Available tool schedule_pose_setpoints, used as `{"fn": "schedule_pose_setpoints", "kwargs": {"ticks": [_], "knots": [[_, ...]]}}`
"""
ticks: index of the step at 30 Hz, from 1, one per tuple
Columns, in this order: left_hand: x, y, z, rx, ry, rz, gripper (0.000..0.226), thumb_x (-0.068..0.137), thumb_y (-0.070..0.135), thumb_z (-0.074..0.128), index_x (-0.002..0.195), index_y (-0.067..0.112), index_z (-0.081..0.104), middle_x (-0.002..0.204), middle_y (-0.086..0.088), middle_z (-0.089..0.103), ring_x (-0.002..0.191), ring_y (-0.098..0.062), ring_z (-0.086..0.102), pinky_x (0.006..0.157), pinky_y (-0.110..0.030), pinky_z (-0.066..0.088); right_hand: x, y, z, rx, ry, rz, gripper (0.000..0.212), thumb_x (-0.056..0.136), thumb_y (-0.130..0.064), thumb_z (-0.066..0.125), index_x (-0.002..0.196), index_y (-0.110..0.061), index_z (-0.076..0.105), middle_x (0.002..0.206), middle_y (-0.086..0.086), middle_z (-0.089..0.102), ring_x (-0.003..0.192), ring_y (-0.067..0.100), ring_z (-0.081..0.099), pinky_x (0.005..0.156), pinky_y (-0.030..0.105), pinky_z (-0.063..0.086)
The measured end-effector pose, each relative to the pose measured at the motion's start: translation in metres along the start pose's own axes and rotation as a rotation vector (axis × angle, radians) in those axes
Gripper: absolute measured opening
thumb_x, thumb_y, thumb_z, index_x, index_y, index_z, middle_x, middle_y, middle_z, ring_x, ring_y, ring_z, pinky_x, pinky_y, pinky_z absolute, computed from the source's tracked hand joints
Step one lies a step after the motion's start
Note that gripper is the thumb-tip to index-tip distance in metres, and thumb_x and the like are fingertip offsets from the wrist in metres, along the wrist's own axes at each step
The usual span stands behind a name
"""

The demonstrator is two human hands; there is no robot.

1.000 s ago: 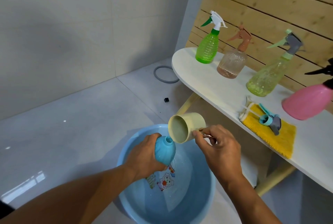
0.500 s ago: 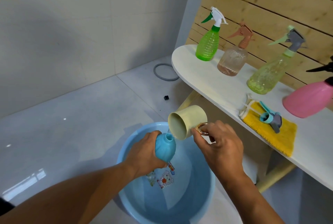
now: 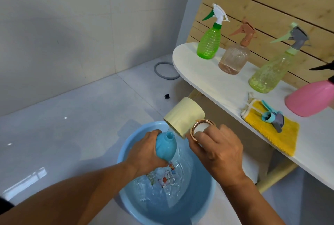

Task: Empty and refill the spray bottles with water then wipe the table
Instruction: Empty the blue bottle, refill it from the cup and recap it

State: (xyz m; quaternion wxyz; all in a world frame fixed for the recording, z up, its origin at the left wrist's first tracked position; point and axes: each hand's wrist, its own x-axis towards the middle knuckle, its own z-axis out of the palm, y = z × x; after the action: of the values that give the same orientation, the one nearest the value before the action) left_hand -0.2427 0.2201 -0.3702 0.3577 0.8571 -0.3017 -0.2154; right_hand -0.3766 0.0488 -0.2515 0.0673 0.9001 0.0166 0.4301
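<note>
Head view: refill step, left hand [image 3: 144,150] grips bottle [image 3: 165,146], right hand [image 3: 218,150] tips cup [image 3: 184,116]; next, recap.

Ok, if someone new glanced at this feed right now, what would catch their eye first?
Probably the two hands over the blue basin on the floor: the right hand tips a cream cup so water runs into the open neck of the small blue bottle gripped by the left hand. Next, the bright spray bottles along the white table at right, the pink bottle nearest the yellow cloth.
</note>
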Motion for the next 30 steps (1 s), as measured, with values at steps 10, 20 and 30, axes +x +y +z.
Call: {"fn": "schedule_pose_setpoints", "kwargs": {"ticks": [10, 20, 30], "knots": [[0.003, -0.007, 0.004, -0.113, 0.019, -0.072, 0.095, 0.057, 0.034, 0.094, 0.134, 0.044, 0.038, 0.126, 0.012, 0.051, 0.103, -0.017, 0.062, 0.077, -0.037, 0.062, -0.025, 0.0, 0.032, 0.234, -0.269, 0.74, 0.027, 0.089, -0.054, 0.068, 0.08, -0.028, 0.067, 0.076, -0.012, 0.06, 0.072, 0.014, 0.054, 0.059, 0.031, 0.041], [0.003, -0.033, 0.002, -0.141, 0.065, -0.102, 0.093, 0.063, 0.037, 0.095, 0.136, 0.042, 0.037, 0.129, 0.017, 0.051, 0.112, -0.013, 0.056, 0.086, -0.022, 0.044, -0.111, 0.006, 0.119, 0.225, -0.917, 1.1, 0.032, 0.104, -0.038, 0.043, 0.089, -0.015, 0.061, 0.09, 0.008, 0.068, 0.087, 0.032, 0.065, 0.077, 0.038, 0.052], [0.01, -0.056, -0.003, -0.191, 0.167, -0.088, 0.094, 0.062, 0.037, 0.094, 0.136, 0.049, 0.036, 0.129, 0.019, 0.053, 0.109, -0.006, 0.061, 0.088, -0.017, 0.048, -0.127, -0.024, 0.177, 0.101, -1.163, 0.71, 0.027, 0.105, -0.03, 0.043, 0.123, -0.027, 0.062, 0.121, -0.001, 0.066, 0.116, 0.021, 0.063, 0.093, 0.034, 0.051]]}}
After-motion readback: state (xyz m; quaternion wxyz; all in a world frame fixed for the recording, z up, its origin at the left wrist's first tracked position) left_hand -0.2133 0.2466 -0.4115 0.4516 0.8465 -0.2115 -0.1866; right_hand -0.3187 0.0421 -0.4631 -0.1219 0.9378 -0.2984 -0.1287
